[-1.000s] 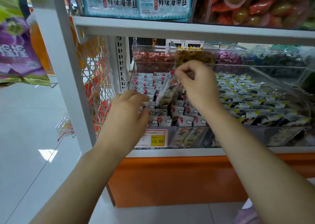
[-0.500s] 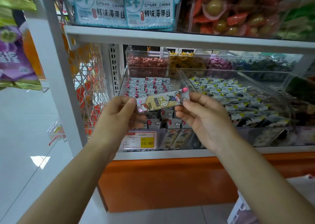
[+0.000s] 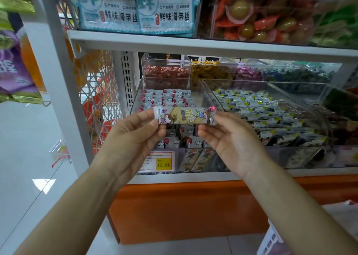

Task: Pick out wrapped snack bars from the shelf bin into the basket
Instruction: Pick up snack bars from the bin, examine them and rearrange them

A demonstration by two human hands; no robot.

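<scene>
Hands both on one snack bar (image 3: 186, 116), head view, centre of frame. The left hand (image 3: 133, 138) pinches the left crimped end btwn thumb and curled fingers; the right hand (image 3: 230, 138) pinches the right end the same way, palm turned up. Bar is held level, lengthwise across the frame, in the air just in front of and above the shelf bin (image 3: 138, 97), not touching it. Bin is clear plastic, mid-frame, w/ more of the same bars lying in rows inside and a price tag (image 3: 158, 161) on its front wall. Neighbour bin (image 3: 251, 82) to the right holds different packets w/ yellow corners.

Basket: not clearly in view. Pale object (image 3: 271, 241) at the lower right edge of frame could be it, can't tell.

Handling, my guess:
- Bar looks light; one hand would be plenty.
- Glossy film wrapper, prob. slippery. A pinch on a flat crimped end, or a grip across the middle w/ thumb on top, should hold better than fingertips on the smooth face.
- Middle seems firm: it spans end to end w/o sagging.
- Contents may crumble if squeezed hard, so light pressure only.
- A short drop into the basket prob. won't hurt it.
</scene>
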